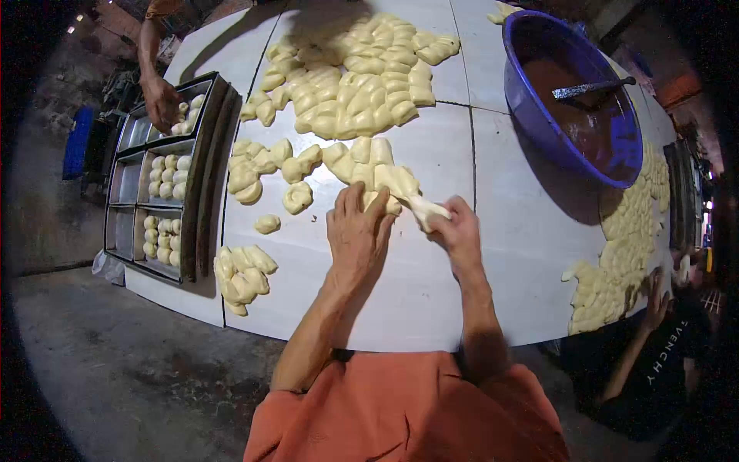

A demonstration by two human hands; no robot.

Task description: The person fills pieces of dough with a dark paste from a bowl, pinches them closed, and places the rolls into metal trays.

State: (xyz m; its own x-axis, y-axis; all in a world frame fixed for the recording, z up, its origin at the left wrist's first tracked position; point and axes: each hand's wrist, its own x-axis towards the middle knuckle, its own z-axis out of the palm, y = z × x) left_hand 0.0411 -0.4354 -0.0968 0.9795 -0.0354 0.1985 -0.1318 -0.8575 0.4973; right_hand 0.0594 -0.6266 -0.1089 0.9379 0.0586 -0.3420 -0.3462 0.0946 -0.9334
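My right hand (456, 237) is closed around the end of a piece of dough (422, 206), which stretches thin from a joined strip of pale dough pieces (368, 158). My left hand (356, 231) lies with its fingers apart at the near edge of that strip, the fingertips touching dough. Just left of it are a round dough piece (297, 197), a smaller lump (267, 224) and a loose cluster of dough (245, 168). Another dough pile (242, 276) sits nearer the table's left edge.
A large dough mass (362, 92) covers the far table. At the right stands a purple tub (531, 115) with brown contents and a dark-handled tool; more dough (616, 262) lies beyond. Another person's hand (162, 104) reaches into divided trays (127, 185) holding dough balls. A second person is at right.
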